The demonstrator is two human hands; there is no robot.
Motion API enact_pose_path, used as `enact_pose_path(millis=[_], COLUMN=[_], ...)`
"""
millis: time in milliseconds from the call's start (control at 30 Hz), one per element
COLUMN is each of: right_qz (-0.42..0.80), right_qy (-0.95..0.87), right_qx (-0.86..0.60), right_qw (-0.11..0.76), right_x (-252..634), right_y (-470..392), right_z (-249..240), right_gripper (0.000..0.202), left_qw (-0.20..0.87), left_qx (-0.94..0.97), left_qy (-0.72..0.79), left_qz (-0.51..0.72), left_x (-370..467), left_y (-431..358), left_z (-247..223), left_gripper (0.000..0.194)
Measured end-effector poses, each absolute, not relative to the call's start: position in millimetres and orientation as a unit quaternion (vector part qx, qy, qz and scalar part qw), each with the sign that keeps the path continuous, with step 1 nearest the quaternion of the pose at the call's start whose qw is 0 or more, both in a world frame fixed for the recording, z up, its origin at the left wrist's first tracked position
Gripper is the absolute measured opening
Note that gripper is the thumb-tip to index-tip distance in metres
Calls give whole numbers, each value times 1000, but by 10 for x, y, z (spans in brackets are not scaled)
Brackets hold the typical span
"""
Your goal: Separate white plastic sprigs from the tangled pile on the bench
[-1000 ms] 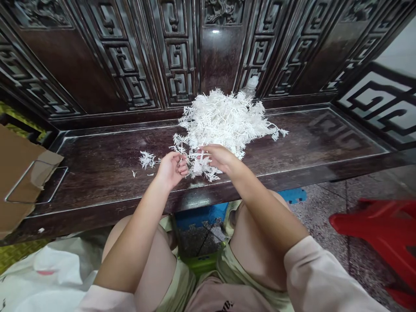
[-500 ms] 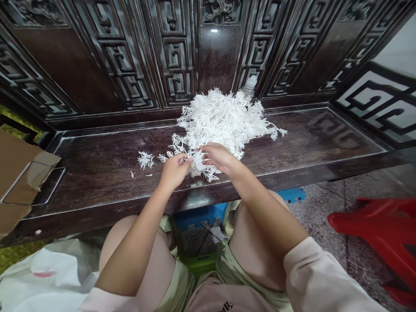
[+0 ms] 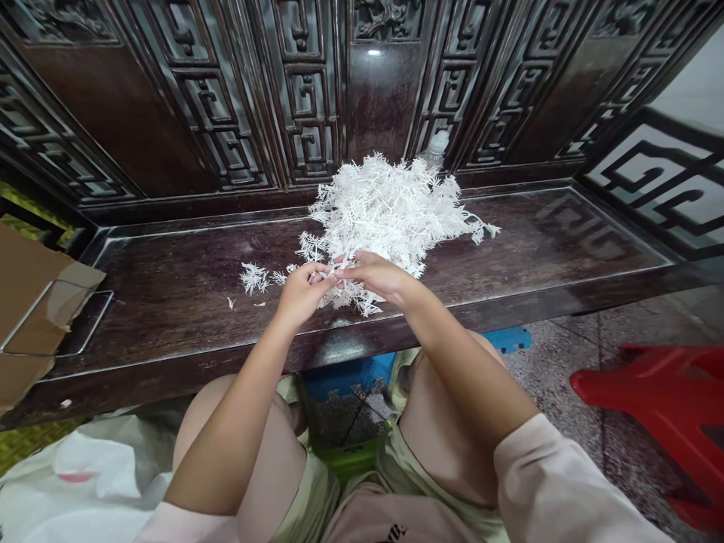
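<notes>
A large heap of white, needle-leaved plastic sprigs [image 3: 390, 211] lies on the dark wooden bench [image 3: 170, 264]. At its front edge my left hand [image 3: 304, 292] is closed, thumb and forefinger pinching a white sprig. My right hand [image 3: 376, 276] meets it from the right, thumb and fingers pinched together at the same sprig, fingertips touching those of my left hand. The sprig itself is mostly hidden by the fingers. To the left of my hands sits a small loose sprig [image 3: 254, 278], with tiny white bits near it.
A clear bottle with a white cap [image 3: 437, 147] stands behind the heap. At the left end are a cardboard piece [image 3: 34, 302] and a wire frame [image 3: 107, 311]. A white bag [image 3: 96, 475] lies lower left. A red stool [image 3: 661, 392] stands at right on the floor.
My right hand has moved slightly left and its fingers have closed in until they touch my left fingertips. My left hand has shifted slightly left and down.
</notes>
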State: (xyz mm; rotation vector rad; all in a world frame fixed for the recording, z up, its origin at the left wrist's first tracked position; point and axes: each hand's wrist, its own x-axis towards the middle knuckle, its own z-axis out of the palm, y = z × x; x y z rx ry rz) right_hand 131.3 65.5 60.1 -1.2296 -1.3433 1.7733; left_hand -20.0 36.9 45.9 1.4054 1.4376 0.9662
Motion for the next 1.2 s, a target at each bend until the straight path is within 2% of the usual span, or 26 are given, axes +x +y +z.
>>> enact_pose_path(millis=[167,367,600,733,967,1067,1200], right_qz=[663,630,579,557,528,507,489], right_qy=[-508,-517,-520,-556,-573,-596,-650], right_qx=[-451,-465,-519,-500,-498,-486,-433], right_qw=[315,345,354,361,381,389,388], right_x=[1311,1297,1278,1276,1261,1252,1245], right_y=[646,670,657,641,622,604,609], right_z=[592,539,508,487,499,530,547], right_gripper=[27,26,59,60,78,67,26], left_qw=[528,561,657,632,570,563,578], left_qx=[533,496,413,446,493,499,480], left_qy=[524,516,458,460,486,481,468], left_qz=[403,416,434,437,443,449,465], left_x=[-231,-285,-283,-265,-299,-302,-280], left_y=[393,415,412,407,427,434,434], left_z=[462,456,505,474,424,420,410], left_gripper=[19,24,25,18,18,19,18])
